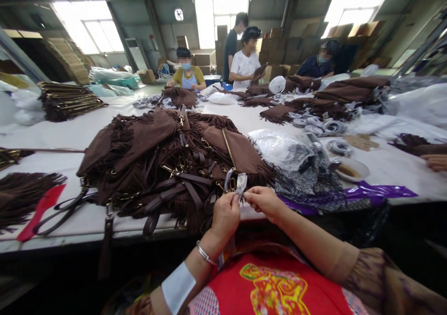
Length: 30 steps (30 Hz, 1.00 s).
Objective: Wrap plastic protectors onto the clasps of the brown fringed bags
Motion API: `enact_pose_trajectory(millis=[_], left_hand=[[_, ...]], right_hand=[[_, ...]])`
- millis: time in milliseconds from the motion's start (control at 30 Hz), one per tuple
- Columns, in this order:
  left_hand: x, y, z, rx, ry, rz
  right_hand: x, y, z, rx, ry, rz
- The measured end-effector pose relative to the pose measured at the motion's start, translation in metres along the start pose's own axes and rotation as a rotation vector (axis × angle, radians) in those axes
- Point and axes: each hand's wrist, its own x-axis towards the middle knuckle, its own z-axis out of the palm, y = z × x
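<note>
Between finger and thumb, my left hand point(226, 211) pinches a small strip in whitish wrapping point(241, 182), which sticks up above the fingertips. My right hand point(264, 202) is closed in a pinch close beside the strip's lower end; what lies between its fingertips is too small to make out. Just beyond both hands is a big heap of brown fringed suede bags point(146, 143), with brown wrist straps and gold-coloured clasps. One strap point(109, 222) hangs over the table's front edge.
Clear plastic bags point(282, 147), a bowl of brown liquid point(351, 170) and a purple plastic wrapper point(380, 190) lie to the right. A red strip point(42, 210) is at left. More brown bags point(349, 96) and several people point(246, 68) are across the white table point(45, 143).
</note>
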Motion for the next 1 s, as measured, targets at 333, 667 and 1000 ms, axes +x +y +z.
enact_pose_trajectory(millis=[333, 667, 1000], left_hand=[[0.001, 0.0, 0.005, -0.061, 0.017, -0.08], [-0.001, -0.003, 0.008, -0.732, -0.118, -0.49], [0.0, 0.002, 0.001, -1.469, -0.414, -1.011]], right_hand=[[-0.008, 0.0, 0.001, -0.276, 0.165, -0.196], [-0.004, 0.003, 0.008, -0.189, 0.099, -0.129], [0.005, 0.02, 0.009, 0.282, -0.127, 0.075]])
